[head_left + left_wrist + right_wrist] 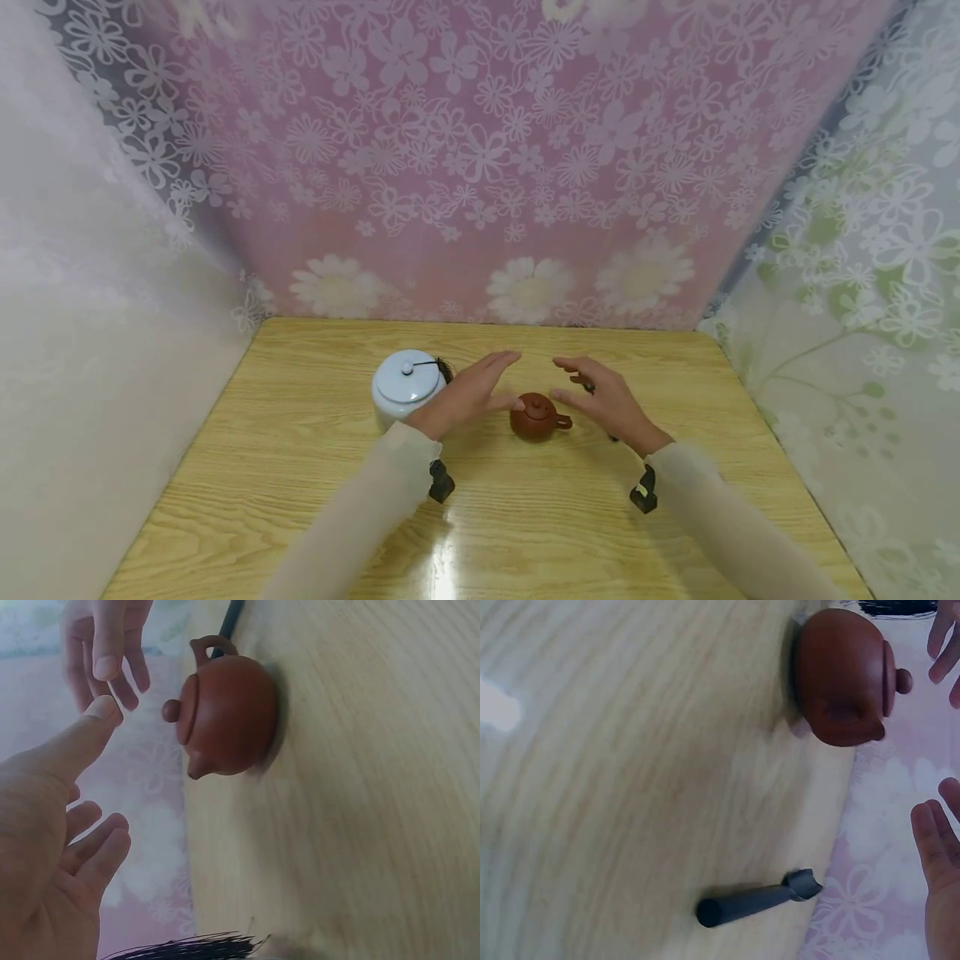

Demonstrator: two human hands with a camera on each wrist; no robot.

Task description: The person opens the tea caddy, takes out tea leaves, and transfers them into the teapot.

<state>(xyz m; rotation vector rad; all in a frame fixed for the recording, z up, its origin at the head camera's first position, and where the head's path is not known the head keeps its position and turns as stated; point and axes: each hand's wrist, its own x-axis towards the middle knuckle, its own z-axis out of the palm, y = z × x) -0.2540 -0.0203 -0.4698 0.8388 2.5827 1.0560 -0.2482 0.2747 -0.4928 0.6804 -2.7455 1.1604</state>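
Note:
A small reddish-brown clay teapot (531, 427) stands upright on the wooden table, its lid on and its handle toward the right. My left hand (472, 393) is held in the air on its left, fingers extended and thumb close by the teapot in the head view. On the other side hovers my right hand (606, 402), with loosely bent fingers pointing inward. Neither palm holds anything. Beneath the right hand lies a dark scoop-like tool (754, 900) with a round handle, mostly hidden by that hand in the head view.
A pale blue-white lidded jar (405, 383) stands left of the teapot, partly behind my left forearm. From its knob runs a dark cord to a black tassel (195, 948). Floral cloth (480, 167) hangs behind the table (300, 475) and along both sides.

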